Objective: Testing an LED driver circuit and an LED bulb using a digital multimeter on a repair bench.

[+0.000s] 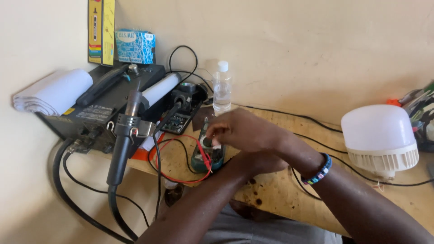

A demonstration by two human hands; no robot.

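Now the right hand [246, 131] curls over the small green handheld meter [208, 153] lying flat on the scarred wooden worktop [280, 190], fingers [217, 133] pinched narrow on its round dial. The left hand [253, 161] sits tucked beneath, apparently steadying the meter's edge; its grip is hidden. The red lead wire [181, 180] loops loose alongside.

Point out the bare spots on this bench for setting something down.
Bare wood lies between the right hand and the white bulb, crossed by a black cable. The front edge below the wrist is free too. Around the multimeter and rework station it is crowded.
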